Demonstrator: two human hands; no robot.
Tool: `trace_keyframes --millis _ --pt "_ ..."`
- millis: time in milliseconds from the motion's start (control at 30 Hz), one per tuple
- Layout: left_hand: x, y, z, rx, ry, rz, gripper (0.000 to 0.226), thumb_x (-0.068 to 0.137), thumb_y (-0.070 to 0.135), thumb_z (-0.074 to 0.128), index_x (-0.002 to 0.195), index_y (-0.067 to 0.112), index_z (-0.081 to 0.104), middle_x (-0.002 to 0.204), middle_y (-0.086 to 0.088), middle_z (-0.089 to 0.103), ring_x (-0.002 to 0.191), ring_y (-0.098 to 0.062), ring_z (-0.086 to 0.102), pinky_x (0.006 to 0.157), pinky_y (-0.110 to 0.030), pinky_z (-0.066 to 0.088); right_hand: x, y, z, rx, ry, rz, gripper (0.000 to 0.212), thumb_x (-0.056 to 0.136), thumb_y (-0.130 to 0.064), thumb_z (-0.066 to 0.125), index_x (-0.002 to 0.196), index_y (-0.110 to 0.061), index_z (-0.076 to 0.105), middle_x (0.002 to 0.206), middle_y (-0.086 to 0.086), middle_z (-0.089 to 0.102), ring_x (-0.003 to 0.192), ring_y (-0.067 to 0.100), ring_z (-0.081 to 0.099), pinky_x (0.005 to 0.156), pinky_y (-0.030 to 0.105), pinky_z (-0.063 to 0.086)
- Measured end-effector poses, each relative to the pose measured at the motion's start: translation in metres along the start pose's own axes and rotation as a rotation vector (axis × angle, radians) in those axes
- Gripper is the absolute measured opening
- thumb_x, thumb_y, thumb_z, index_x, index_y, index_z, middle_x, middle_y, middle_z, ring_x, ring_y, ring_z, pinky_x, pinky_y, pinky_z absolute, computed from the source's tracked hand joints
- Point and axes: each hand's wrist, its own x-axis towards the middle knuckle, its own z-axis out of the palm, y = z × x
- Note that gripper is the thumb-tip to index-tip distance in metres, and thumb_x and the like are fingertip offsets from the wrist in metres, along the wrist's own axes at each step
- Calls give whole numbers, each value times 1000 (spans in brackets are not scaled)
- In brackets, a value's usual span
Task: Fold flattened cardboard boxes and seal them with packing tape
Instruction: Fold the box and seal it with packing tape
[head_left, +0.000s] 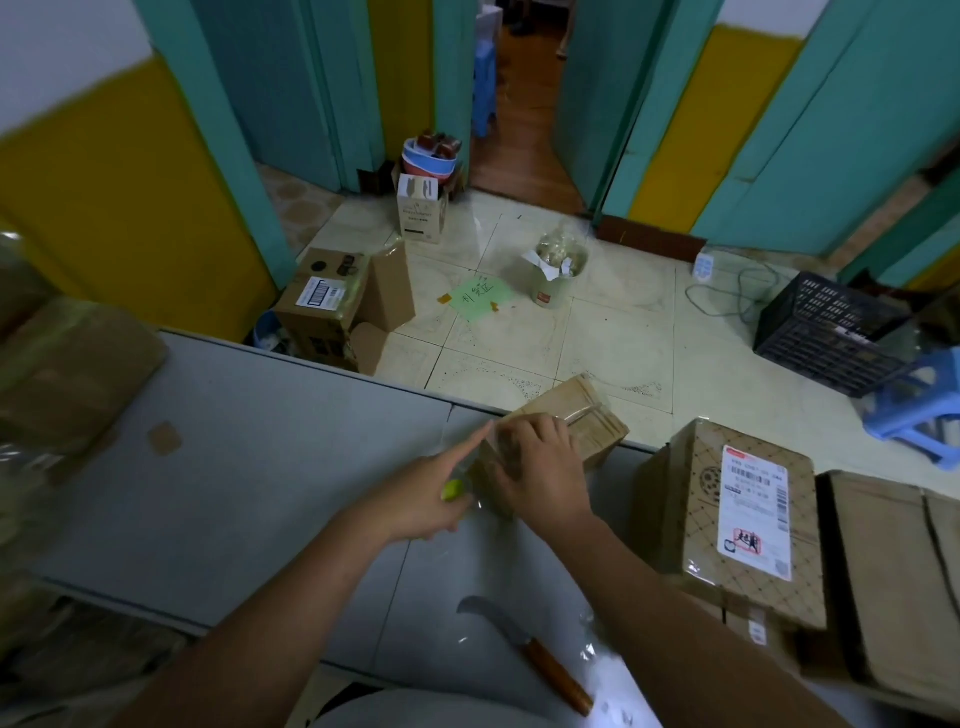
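A small brown cardboard box (582, 415) lies at the far edge of the grey table (249, 467), partly overhanging it. My right hand (540, 473) rests on the box's near end with the fingers curled over it. My left hand (426, 493) grips a tape roll with a lime-green core (452, 490), index finger stretched toward the box's corner. Clear tape runs from the roll to the box. A stack of flattened cartons (893, 587) lies at the right.
A curved knife with a wooden handle (530, 649) lies near me on the table. A labelled parcel (743, 519) sits at the right, wrapped cardboard bundles (67, 384) at the left. On the floor beyond are boxes (322, 306), a bin (558, 273), a black crate (831, 332) and a blue stool (919, 410).
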Motion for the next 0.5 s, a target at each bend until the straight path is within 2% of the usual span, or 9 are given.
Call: trace_keyframes --millis 67,133,233,333,433,500 --pt "-7 -10 -4 288 157 48 100 102 33 63 152 70 -15 85 1 64 66 -16 63 58 -35 52 -2 1 7 -42 40 11 40 89 -49 67 123 -28 63 119 -5 54 112 19 48 92 38 45" --pt "-11 -27 -7 436 276 54 103 103 34 61 154 63 -23 81 5 56 65 -11 52 60 -35 51 -5 1 12 -84 78 13 38 88 -47 69 119 -27 65 118 -3 56 111 20 50 91 38 45" --pt "-12 -50 -5 490 317 13 103 102 35 62 156 59 -22 99 6 60 82 -9 47 68 -30 52 -8 -3 14 -116 83 8 38 87 -43 73 121 -28 65 120 -3 57 114 21 49 94 38 45" --pt "-8 -67 5 529 329 -35 108 99 40 68 157 58 -21 116 3 64 103 -17 61 80 -34 56 -9 -5 10 -85 71 3 40 88 -41 75 125 -30 64 124 -3 56 117 21 49 97 37 45" --pt "-5 -74 16 568 310 -64 120 94 47 74 154 57 -30 116 0 67 108 -22 65 82 -37 58 -8 -3 6 -56 46 -6 43 91 -45 70 129 -29 62 129 -4 54 120 20 49 102 38 45" --pt "-5 -73 20 584 304 -71 122 94 48 75 156 54 -29 131 -3 65 118 -24 63 90 -38 58 -10 0 2 -30 17 -32 50 91 -50 67 134 -28 59 133 -5 52 125 18 45 109 39 42"
